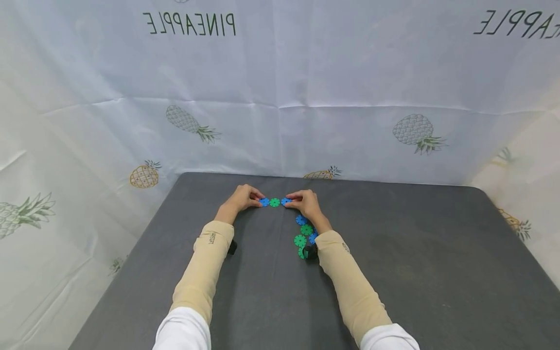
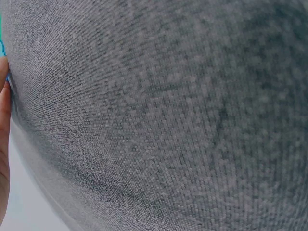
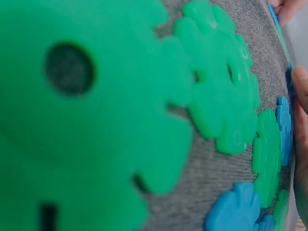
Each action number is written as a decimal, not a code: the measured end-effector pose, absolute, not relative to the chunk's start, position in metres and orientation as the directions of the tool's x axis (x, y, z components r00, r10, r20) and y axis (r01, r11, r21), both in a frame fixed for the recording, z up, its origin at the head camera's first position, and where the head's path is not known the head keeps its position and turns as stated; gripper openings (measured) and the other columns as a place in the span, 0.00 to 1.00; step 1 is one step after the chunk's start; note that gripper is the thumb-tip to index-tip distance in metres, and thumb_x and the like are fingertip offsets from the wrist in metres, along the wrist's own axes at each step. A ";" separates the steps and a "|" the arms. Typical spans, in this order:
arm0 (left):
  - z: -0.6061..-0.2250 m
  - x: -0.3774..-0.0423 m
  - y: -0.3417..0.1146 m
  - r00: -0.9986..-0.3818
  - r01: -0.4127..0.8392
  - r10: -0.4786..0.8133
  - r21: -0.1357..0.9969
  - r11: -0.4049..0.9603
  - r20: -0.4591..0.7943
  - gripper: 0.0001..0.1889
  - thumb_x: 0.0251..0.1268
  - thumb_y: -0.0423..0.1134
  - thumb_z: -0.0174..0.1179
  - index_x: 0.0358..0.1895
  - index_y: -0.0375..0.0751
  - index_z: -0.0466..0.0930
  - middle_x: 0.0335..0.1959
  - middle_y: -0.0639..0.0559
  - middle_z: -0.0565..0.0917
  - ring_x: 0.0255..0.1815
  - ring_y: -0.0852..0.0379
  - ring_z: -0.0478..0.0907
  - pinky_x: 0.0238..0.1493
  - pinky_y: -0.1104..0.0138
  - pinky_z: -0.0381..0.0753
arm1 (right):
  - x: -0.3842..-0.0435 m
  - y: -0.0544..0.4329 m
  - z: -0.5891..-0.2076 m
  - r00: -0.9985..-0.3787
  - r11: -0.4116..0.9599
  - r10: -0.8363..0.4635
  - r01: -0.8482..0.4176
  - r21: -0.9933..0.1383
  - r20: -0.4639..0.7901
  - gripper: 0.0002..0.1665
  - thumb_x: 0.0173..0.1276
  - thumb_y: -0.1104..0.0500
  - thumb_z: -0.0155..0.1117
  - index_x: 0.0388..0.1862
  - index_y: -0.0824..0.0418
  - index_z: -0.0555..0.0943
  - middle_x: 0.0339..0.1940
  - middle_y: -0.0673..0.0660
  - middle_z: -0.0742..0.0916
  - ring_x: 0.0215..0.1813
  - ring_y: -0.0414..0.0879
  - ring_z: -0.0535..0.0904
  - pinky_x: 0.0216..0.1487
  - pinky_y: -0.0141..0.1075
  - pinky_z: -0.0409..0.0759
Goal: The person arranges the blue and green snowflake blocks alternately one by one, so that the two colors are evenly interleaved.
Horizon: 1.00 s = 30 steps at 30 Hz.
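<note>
Arms stretched forward over the grey table (image 1: 393, 272), left hand (image 1: 242, 198) pinching one blue disc (image 1: 264, 201) and right hand (image 1: 306, 203) pinching the other blue disc (image 1: 286, 201), green disc (image 1: 274, 202) joined between them mid-table.

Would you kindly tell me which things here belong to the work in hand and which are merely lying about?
In hand:
- left hand on a blue disc
- green disc in the middle
- right hand on another blue disc

Lying about:
- loose discs beside the right wrist
- grey table
- pineapple cloth
</note>
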<state>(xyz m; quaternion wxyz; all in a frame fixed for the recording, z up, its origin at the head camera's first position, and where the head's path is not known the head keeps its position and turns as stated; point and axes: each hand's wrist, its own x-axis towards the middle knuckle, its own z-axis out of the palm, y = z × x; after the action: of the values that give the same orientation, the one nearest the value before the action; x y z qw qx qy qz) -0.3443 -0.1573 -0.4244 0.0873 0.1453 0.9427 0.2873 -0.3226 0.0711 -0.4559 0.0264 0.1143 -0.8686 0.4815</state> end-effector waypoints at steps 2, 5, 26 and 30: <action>-0.425 -0.345 -0.157 -0.944 0.218 0.320 0.567 0.794 -0.085 0.13 0.57 0.33 0.69 0.47 0.36 0.86 0.40 0.46 0.86 0.42 0.52 0.81 0.46 0.63 0.79 | -0.323 0.071 -0.456 -0.969 0.514 -0.185 -0.238 -0.824 0.164 0.15 0.57 0.63 0.73 0.43 0.67 0.87 0.38 0.62 0.88 0.39 0.52 0.84 0.43 0.39 0.81; -0.425 -0.345 -0.156 -0.944 0.212 0.317 0.570 0.794 -0.091 0.13 0.57 0.33 0.68 0.47 0.36 0.86 0.40 0.45 0.86 0.42 0.52 0.81 0.46 0.62 0.79 | -0.325 0.072 -0.455 -0.962 0.528 -0.211 -0.260 -0.808 0.171 0.15 0.57 0.63 0.72 0.44 0.68 0.86 0.37 0.63 0.88 0.39 0.52 0.84 0.43 0.39 0.81; -0.425 -0.348 -0.158 -0.944 0.188 0.307 0.563 0.805 -0.124 0.14 0.58 0.34 0.68 0.49 0.37 0.86 0.41 0.46 0.86 0.44 0.53 0.80 0.47 0.62 0.78 | -0.332 0.072 -0.448 -0.944 0.595 -0.323 -0.261 -0.760 0.072 0.19 0.60 0.62 0.71 0.51 0.65 0.84 0.40 0.61 0.86 0.39 0.51 0.82 0.43 0.41 0.79; -0.425 -0.349 -0.159 -0.943 0.200 0.313 0.562 0.803 -0.111 0.14 0.59 0.34 0.68 0.48 0.37 0.86 0.41 0.46 0.86 0.43 0.53 0.81 0.46 0.63 0.78 | -0.334 0.071 -0.442 -0.941 0.639 -0.335 -0.260 -0.724 0.042 0.18 0.60 0.61 0.71 0.50 0.64 0.85 0.40 0.61 0.86 0.38 0.51 0.82 0.42 0.41 0.79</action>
<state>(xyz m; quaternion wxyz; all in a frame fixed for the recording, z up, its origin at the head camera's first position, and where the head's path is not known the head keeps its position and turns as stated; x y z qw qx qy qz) -0.3495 -0.1586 -0.4255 0.0994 0.1360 0.9442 0.2832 -0.3341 0.0707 -0.4421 -0.0482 0.1646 -0.9040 0.3915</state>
